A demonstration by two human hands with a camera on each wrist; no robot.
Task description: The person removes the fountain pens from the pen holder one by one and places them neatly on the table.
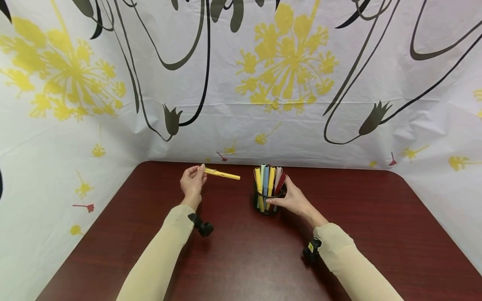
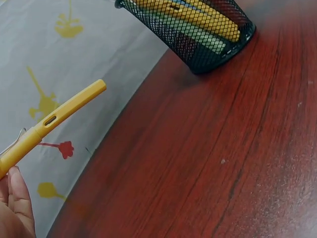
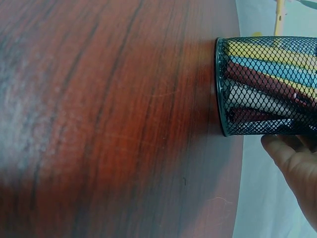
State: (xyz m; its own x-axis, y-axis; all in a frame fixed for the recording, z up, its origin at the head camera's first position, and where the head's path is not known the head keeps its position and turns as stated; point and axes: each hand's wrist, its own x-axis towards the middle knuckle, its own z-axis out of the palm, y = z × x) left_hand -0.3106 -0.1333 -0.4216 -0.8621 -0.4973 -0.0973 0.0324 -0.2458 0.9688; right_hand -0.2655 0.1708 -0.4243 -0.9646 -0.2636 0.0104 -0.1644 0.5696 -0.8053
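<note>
Two hands are working over the table in the head view. The left hand is pinching a yellow pen near one end, lifting it clear of the table, left of the mesh cup and apart from it. The right hand is grasping the cup — the thumb is lying across its front, the fingers reaching round its far side. Several pens are standing in the cup, tops poking above the rim.

In the left wrist view, the pen is pointing its bare end outward, its clip sitting close to the fingertips. It is looking light, stiff and rather smooth, so a pinch on the barrel should be doing.

In the right wrist view, the hand is holding the cup's side. The mesh is looking rigid and grippy — its wall, below the rim, is offering the surest hold.
</note>
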